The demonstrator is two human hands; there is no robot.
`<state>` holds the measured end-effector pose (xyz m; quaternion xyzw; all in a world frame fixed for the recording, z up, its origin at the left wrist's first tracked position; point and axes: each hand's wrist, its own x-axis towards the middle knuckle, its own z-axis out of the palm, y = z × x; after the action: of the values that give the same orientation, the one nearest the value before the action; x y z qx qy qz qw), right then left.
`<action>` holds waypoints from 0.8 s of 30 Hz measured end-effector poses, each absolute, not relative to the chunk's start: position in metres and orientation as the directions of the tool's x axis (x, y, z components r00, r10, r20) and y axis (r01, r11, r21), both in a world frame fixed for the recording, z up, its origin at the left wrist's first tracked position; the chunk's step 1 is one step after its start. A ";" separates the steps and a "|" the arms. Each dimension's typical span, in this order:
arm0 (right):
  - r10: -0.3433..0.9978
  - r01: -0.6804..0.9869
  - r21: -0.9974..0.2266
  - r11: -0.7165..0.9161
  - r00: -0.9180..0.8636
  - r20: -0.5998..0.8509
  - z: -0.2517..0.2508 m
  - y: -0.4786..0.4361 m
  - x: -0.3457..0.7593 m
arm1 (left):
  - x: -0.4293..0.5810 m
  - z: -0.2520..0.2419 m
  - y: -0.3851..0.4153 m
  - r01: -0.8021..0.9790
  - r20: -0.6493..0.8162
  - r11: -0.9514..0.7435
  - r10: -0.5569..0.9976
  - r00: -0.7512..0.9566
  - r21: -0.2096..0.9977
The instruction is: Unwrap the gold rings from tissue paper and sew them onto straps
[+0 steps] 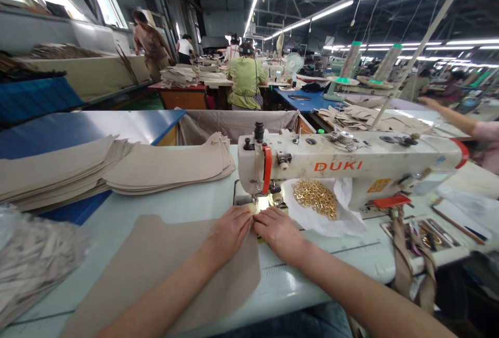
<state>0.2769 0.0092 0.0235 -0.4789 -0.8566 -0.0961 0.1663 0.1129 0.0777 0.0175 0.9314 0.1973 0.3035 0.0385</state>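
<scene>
A large beige fabric panel (167, 255) lies flat on the pale table in front of the sewing machine (304, 156). On its upper right part, by the needle, rests my left hand (231, 231), fingers bent and closed on the material. My right hand (278, 231) meets it fingertip to fingertip at the panel's corner. Its fingers are curled together, and what lies under them is hidden. A small pale strip (249, 207) shows just beyond my left fingertips. The machine's lamp lights the spot brightly, so the needle area is hard to make out.
Stacked beige panels (171, 169) lie at the left, beside a plastic bag of scraps (35, 260). Gold metal hardware (315, 197) sits on white wrapping (353, 223) behind the right hand. A tool tray (432, 236) and hanging straps (401, 255) are at the right. Several people work beyond.
</scene>
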 end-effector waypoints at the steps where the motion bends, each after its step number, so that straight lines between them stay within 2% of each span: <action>1: 0.790 0.854 0.007 0.521 -0.485 0.376 0.023 0.011 0.279 | 0.115 0.017 0.080 0.345 0.547 -0.918 0.394 0.738 0.195; 7: 0.823 0.879 -0.014 0.477 -0.441 0.358 0.024 0.021 0.286 | 0.123 0.011 0.094 0.330 0.518 -0.929 0.366 0.773 0.164; 14: 0.842 0.884 -0.049 0.465 -0.425 0.333 0.025 0.025 0.288 | 0.127 0.013 0.100 0.359 0.512 -0.902 0.431 0.743 0.238; 24: 0.843 0.885 -0.063 0.462 -0.416 0.340 0.022 0.029 0.290 | 0.129 0.012 0.101 0.362 0.507 -0.888 0.459 0.730 0.284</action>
<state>0.2898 0.0289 0.0216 -0.5149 -0.8390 -0.0630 0.1642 0.1287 0.1014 0.0123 0.9262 0.2218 0.2933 0.0828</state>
